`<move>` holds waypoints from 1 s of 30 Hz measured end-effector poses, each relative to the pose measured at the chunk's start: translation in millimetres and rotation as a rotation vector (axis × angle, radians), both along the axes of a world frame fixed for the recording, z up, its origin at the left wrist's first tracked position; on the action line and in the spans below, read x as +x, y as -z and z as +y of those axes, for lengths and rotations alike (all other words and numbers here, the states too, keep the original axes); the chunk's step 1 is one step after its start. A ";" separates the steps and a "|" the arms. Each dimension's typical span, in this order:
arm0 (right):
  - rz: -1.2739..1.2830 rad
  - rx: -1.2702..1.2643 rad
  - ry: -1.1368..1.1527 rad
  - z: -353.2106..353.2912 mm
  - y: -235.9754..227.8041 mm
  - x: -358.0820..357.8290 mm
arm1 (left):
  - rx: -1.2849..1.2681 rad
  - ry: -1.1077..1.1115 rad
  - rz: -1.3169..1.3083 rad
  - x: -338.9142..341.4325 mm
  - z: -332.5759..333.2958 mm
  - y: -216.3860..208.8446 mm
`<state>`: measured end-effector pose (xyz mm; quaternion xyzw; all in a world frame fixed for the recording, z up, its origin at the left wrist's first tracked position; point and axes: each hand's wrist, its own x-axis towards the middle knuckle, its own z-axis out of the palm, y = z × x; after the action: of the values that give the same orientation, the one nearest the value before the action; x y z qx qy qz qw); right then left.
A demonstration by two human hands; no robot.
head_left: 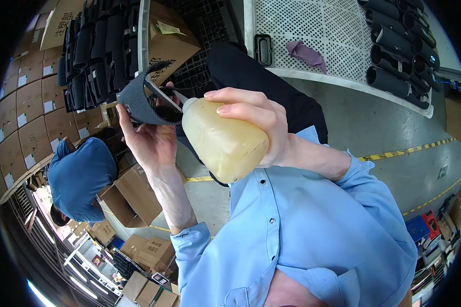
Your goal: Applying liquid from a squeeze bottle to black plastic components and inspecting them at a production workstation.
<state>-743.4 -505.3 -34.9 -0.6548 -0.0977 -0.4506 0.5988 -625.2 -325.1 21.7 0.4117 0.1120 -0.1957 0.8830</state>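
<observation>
Grey workshop floor (338,105) spreads out under the head camera, brown cartons (30,134) banked high down the left side, and straight into the action we go! Left hand (151,140) has a dark, mesh-textured curved shell (134,100), thumb pressed along its outer wall, the open end turned toward the bottle. Right hand (261,117) is wrapped around a yellowish squeeze bottle (223,140), its thin grey nozzle (179,96) aimed at the shell's opening (whether the tip actually touches, I can't tell from up here). Both hands full, then, shell and bottle meeting in mid-air above the person's dark-trousered leg (271,84).

Over to the white perforated table (338,30): a black rectangular frame (263,50) sits at its near left corner, a crumpled purple cloth (306,55) lies by the near edge, and dark curved shells (389,84) crowd the right edge. More dark shells (100,51) pack the upper left, and below them a co-worker in blue (82,169) bends beside an open carton (138,197).
</observation>
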 end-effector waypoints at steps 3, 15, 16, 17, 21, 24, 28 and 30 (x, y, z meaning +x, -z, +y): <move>0.015 -0.064 -0.002 -1.0 1.3 -2.8 | 0.047 -0.025 -0.018 -1.6 0.3 1.5; -0.032 -0.216 -0.006 -12.3 14.2 -8.1 | -0.010 0.069 0.056 3.2 13.1 12.2; -0.034 -0.207 -0.015 -13.0 14.1 -8.4 | -0.001 0.074 0.063 1.5 10.0 11.4; -0.037 -0.198 -0.025 -13.5 14.3 -8.6 | 0.008 0.079 0.070 0.7 8.4 11.0; -0.041 -0.199 -0.016 -10.3 19.3 -7.9 | 0.012 0.069 0.066 1.3 7.6 10.9; -0.046 -0.213 -0.011 -9.6 21.7 -4.9 | 0.032 0.049 0.073 0.8 7.3 9.4; -0.056 -0.264 0.002 -10.0 23.0 -1.7 | 0.079 0.006 0.093 0.3 7.0 7.7; -0.076 -0.222 -0.006 -10.5 20.6 -2.6 | 0.008 0.046 0.084 0.8 8.9 6.9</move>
<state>-746.0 -515.8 -55.5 -0.6992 -0.1716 -0.4599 0.5198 -624.4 -316.2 14.8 0.4092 0.1402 -0.2328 0.8711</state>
